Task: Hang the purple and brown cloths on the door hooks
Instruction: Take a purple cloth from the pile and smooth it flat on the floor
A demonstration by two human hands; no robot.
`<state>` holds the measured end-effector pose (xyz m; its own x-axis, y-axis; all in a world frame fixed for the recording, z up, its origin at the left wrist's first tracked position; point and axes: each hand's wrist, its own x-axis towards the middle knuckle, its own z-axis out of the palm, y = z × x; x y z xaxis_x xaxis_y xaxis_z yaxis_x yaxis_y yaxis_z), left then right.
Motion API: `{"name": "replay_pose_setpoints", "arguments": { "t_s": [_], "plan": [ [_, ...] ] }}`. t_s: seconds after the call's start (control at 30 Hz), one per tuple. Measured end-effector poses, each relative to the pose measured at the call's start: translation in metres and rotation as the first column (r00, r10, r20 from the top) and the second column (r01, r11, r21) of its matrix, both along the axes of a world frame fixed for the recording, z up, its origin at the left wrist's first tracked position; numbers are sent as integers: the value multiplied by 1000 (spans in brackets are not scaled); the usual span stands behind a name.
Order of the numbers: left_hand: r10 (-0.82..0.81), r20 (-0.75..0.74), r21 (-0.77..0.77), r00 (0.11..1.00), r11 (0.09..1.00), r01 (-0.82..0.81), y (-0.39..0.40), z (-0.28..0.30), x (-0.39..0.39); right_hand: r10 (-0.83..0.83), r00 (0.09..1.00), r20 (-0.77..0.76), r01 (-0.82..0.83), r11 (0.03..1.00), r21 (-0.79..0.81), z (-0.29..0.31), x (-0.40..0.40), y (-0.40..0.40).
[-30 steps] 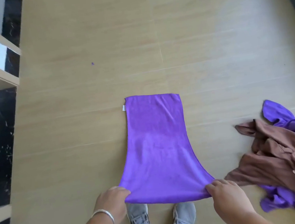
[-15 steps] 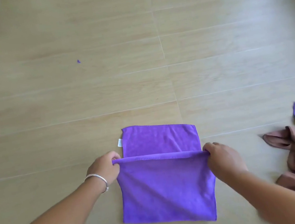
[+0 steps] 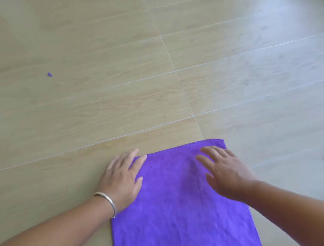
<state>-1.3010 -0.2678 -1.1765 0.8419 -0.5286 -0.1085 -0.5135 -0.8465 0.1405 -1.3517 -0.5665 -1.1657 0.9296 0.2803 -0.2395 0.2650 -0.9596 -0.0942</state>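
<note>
Two bare forearms reach forward from the near edge, both hands laid flat with fingers straight.

The left hand (image 3: 121,180) lies palm down, fingers pointing far and slightly right, loosely spread, thumb angled to the right; a thin silver bangle (image 3: 107,202) circles its wrist. Its forearm enters from the near left corner. The right hand (image 3: 224,168) lies palm down too, fingers spread and pointing far and slightly left, somewhat blurred. Its forearm enters from the near right corner. The two hands sit level with each other, apart, neither gripping anything.
</note>
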Motion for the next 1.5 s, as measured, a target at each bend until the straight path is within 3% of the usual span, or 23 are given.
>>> {"name": "replay_pose_setpoints", "arguments": {
  "t_s": [0.03,0.07,0.13,0.17,0.33,0.43,0.53,0.6,0.7,0.87,0.97,1.1,1.37,1.5],
  "plan": [
    [-70,0,23,998,997,70,-5,0,-15,92,996,-20,-92,996,8,-1,-14,1],
    [-85,-98,86,991,992,94,-8,-1,-28,152,986,-64,-152,988,9,-1,-28,2],
    [11,-319,237,948,969,68,-11,-14,-50,177,969,-171,-184,983,-24,-4,-51,2],
    [54,-340,299,939,953,54,-11,-21,-54,163,962,-219,-179,982,-52,-6,-55,3],
    [53,-221,386,974,922,37,-21,-34,8,101,968,-229,-131,984,-123,-22,-8,6],
    [135,-221,403,966,915,-36,-30,-23,49,18,985,-174,-52,981,-189,-26,25,10],
    [154,-251,348,956,936,-59,-30,-18,35,20,989,-148,-45,985,-168,-26,20,14],
    [111,-265,337,958,942,-16,-23,-18,4,32,991,-133,-49,991,-126,-27,3,13],
    [-86,-236,285,968,946,154,-7,-17,-43,76,991,-113,-83,995,-62,-23,-25,9],
    [-401,-252,248,881,853,460,24,-11,-95,284,954,-98,-284,959,16,-28,-84,-9],
    [-453,-259,277,853,811,515,41,-13,-116,371,919,-132,-373,928,11,-29,-112,-17],
    [-423,-249,301,871,821,484,46,-14,-130,429,886,-174,-440,897,-32,-28,-130,-20],
    [-330,-346,341,878,828,445,35,6,-128,247,943,-221,-283,948,-148,-8,-135,-9],
    [-145,-387,525,911,777,347,31,44,-122,53,962,-266,-106,976,-191,46,-131,-7]
  ]
}}
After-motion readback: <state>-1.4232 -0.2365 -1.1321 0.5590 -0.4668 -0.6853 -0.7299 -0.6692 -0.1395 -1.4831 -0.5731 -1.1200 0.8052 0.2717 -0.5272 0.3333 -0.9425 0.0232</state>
